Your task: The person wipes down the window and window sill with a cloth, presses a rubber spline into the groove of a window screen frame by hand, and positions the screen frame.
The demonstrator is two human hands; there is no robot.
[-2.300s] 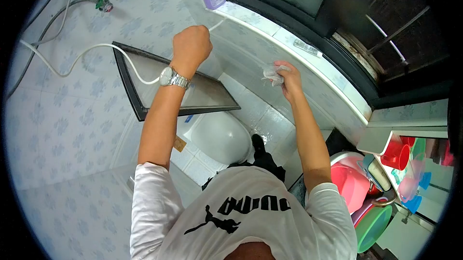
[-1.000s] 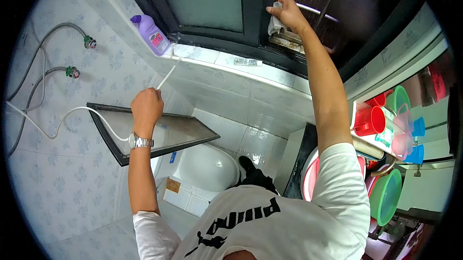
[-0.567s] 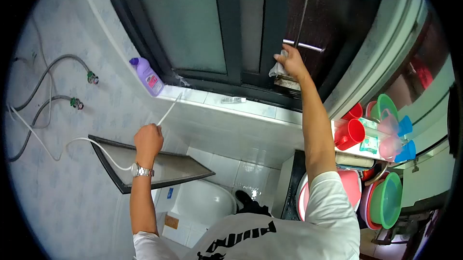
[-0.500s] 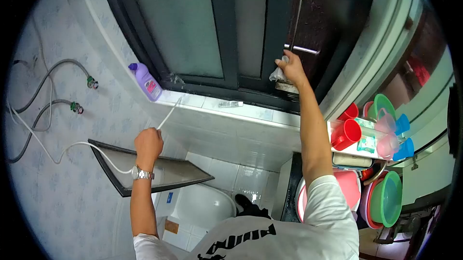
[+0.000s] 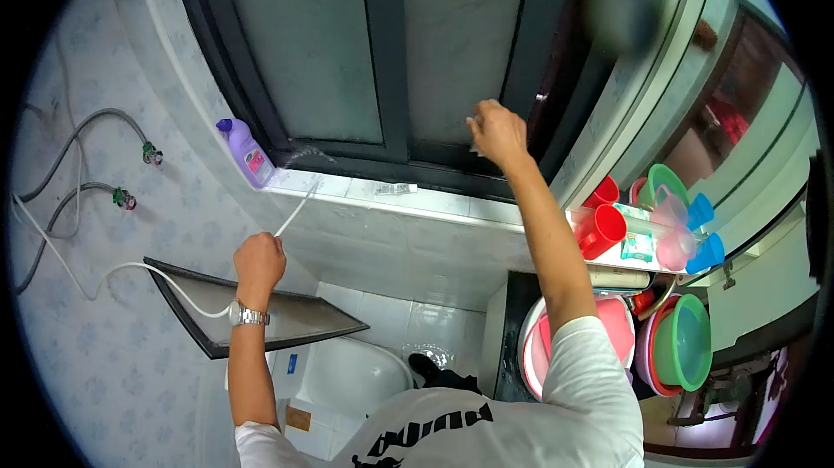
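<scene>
My left hand (image 5: 259, 264), with a watch on its wrist, is closed round a thin white hose (image 5: 295, 207) whose end points at the windowsill (image 5: 452, 201). Water sprays from that end toward the bottom of the dark window frame (image 5: 395, 77). At the lower right of the frosted sliding pane (image 5: 460, 42), my right hand (image 5: 499, 132) is closed on a crumpled whitish cloth (image 5: 474, 150). Only a small bit of that cloth shows below the fingers. A purple bottle (image 5: 247, 155) stands at the sill's left end, and a whitish tube (image 5: 396, 189) lies further right.
A framed mesh screen (image 5: 295, 316) leans below my left hand, above the toilet (image 5: 356, 372). Grey hoses (image 5: 87, 125) hang on the left wall. On the right are red mugs (image 5: 601, 232) on a shelf and stacked basins (image 5: 683, 342).
The sliding pane has moved right, narrowing the opening beside it. My right hand has come slightly left and down, hiding more of the cloth. My left hand still holds the hose.
</scene>
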